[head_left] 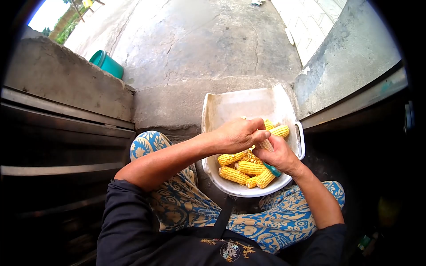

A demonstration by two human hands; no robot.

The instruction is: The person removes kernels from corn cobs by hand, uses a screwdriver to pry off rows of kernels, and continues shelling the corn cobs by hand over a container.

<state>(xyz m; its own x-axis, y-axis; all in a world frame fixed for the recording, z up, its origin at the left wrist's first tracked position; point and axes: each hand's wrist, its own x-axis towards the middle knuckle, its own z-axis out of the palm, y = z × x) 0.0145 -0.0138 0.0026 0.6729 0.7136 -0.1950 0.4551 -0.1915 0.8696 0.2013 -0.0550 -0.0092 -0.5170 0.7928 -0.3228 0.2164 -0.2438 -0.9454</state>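
Over a white plastic basin (239, 103), my two hands meet at a partly stripped corn cob (266, 145), pale where kernels are gone. My right hand (280, 155) is closed around its lower part. My left hand (239, 135) curls its fingers at the upper end, pressed against it; the fingertips are partly hidden. Beneath my right hand a teal piece (272, 170) shows; whether the hand grips it I cannot tell. Several yellow corn cobs (251, 167) lie in the basin, with loose kernels (251, 157) among them. Another cob (280, 131) rests behind the hands.
The basin stands between my knees in a doorway, near a concrete step (168, 104). A low wall (66, 75) is on the left, another (350, 62) on the right. A teal bucket (106, 64) stands outside on the cracked concrete ground (199, 40).
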